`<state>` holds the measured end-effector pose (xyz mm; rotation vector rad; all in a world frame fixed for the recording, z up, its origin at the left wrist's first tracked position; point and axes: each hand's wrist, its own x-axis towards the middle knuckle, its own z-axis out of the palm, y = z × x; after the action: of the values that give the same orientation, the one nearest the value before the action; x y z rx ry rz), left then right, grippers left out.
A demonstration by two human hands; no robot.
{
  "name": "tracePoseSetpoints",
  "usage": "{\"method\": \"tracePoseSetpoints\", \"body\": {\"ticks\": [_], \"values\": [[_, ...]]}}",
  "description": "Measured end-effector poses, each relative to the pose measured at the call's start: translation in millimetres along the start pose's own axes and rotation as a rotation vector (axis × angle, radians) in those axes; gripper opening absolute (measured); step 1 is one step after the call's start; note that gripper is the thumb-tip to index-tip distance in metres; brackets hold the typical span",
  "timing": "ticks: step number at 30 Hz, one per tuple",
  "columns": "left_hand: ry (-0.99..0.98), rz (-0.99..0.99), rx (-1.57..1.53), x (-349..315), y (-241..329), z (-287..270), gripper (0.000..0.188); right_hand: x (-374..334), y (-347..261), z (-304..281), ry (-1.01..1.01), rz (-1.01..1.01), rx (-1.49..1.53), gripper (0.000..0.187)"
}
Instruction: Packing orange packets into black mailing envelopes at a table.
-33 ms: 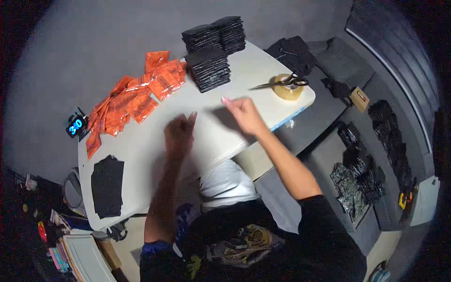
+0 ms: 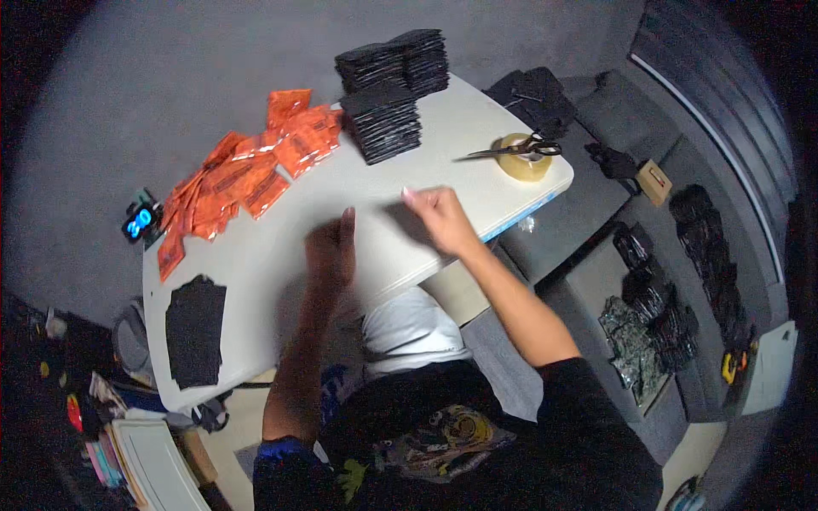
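Note:
Both my hands hover over the white table [image 2: 290,213]. My left hand [image 2: 331,255] is curled closed with its thumb pointing up and lies in dim shadow; nothing shows in it. Facing it, my right hand [image 2: 443,220] has its fingers folded in and its thumb stretched toward the left, also with nothing visible in it. Beyond the hands stand tall stacks of flat black packets [image 2: 382,123]. Orange clear-wrapped packets [image 2: 230,183] lie in an overlapping heap to the far left. A flat pile of black cloth-like pieces [image 2: 195,332] rests at the table's left end.
Black scissors [image 2: 515,150] lie across a roll of clear tape [image 2: 521,167] at the table's right end. A small lit digital display [image 2: 141,221] sits by the left edge. Grey sofa seats [image 2: 588,187] on the right bear black packages [image 2: 652,289] and a small cardboard box [image 2: 653,182].
The whole view has shifted slightly. My left hand's thumb has straightened upward a little; my right hand keeps nearly the same pose.

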<state>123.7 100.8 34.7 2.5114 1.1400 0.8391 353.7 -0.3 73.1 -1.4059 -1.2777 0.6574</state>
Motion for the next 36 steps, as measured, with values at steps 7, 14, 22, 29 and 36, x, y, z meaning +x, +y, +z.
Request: {"method": "tracePoseSetpoints", "body": {"ticks": [7,14,22,29,36], "values": [[0.216,0.189,0.137,-108.0,-43.9,-13.2,0.010,-47.0,-16.5,111.8,-0.130,-0.393,-0.049,0.022],[0.269,-0.216,-0.480,-145.7,-55.4,-85.8,0.014,-37.1,1.9,209.8,-0.309,-0.401,-0.035,0.028],[0.460,-0.274,0.245,-183.5,-98.2,-159.0,0.025,-27.8,-17.1,281.1,-0.484,-0.546,-0.105,0.028],[0.410,-0.444,0.407,-187.1,-120.4,-167.6,0.032,-23.4,-23.0,322.7,-0.423,-0.602,-0.234,0.030],[0.537,-0.357,0.414,-186.8,-128.0,-176.2,0.009,-15.7,-22.2,321.1,-0.461,-0.753,-0.415,0.031]]}}
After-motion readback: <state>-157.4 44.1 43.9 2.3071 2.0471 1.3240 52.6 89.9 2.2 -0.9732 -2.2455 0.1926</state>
